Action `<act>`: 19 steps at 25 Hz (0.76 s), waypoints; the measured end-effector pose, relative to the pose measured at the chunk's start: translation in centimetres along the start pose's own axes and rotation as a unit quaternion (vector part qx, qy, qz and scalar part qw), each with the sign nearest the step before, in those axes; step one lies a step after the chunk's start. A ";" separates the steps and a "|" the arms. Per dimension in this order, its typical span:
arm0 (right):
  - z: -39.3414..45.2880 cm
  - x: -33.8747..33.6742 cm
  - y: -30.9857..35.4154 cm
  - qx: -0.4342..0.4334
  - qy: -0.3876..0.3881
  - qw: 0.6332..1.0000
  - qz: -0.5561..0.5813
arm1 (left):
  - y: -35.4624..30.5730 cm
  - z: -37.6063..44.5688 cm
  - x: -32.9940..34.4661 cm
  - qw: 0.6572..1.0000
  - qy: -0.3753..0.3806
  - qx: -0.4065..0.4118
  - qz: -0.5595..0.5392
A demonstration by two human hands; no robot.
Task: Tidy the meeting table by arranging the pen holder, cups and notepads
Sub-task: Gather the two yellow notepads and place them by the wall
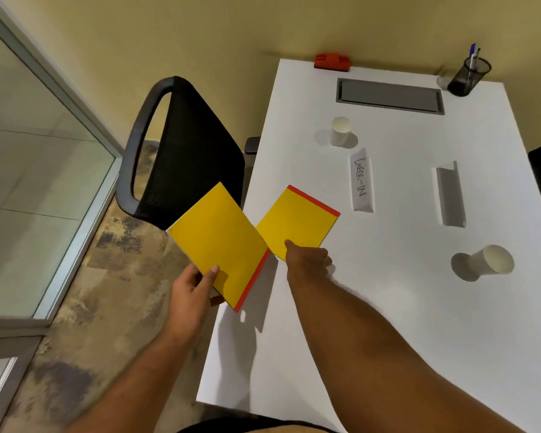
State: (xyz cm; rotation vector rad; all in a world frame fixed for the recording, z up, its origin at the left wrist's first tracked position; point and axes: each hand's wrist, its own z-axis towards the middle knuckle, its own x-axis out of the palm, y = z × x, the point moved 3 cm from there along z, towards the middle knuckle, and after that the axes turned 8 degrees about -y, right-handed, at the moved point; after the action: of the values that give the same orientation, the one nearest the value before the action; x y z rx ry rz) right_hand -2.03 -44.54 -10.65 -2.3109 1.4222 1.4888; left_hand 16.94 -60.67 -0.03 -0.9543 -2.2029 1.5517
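My left hand (191, 287) grips a yellow notepad with a red spine (219, 242), held in the air over the table's left edge. My right hand (306, 259) grips a second yellow notepad (297, 221) by its near corner, low over the white table (388, 307). One white paper cup (340, 131) stands further back on the table. Another paper cup (492, 259) stands at the right. A black mesh pen holder (469, 77) with pens stands at the far right corner.
Two folded paper name tents lie mid-table, one (361, 182) reading "CHECK-IN", the other (450, 195) blank. A grey cable hatch (389, 95) and a red object (331, 62) sit at the far end. A black mesh chair (185, 148) stands left of the table.
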 end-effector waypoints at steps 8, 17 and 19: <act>2.7 2.4 -0.6 -0.014 -0.042 0.998 -0.038 | -0.1 3.6 1.1 0.999 0.037 -0.005 -0.001; 2.9 -0.8 -1.7 0.013 0.030 0.971 0.236 | -1.4 10.0 3.8 0.985 0.156 -0.063 0.026; 1.8 -2.1 -2.2 0.034 0.031 0.949 0.312 | -2.4 10.9 3.8 0.980 0.184 -0.068 0.024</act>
State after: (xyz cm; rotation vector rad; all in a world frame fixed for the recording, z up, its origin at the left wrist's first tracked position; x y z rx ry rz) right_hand -1.97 -40.99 -10.98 -1.9690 2.3314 1.4449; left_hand 7.03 -66.53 -2.51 -1.2323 -2.0501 1.1414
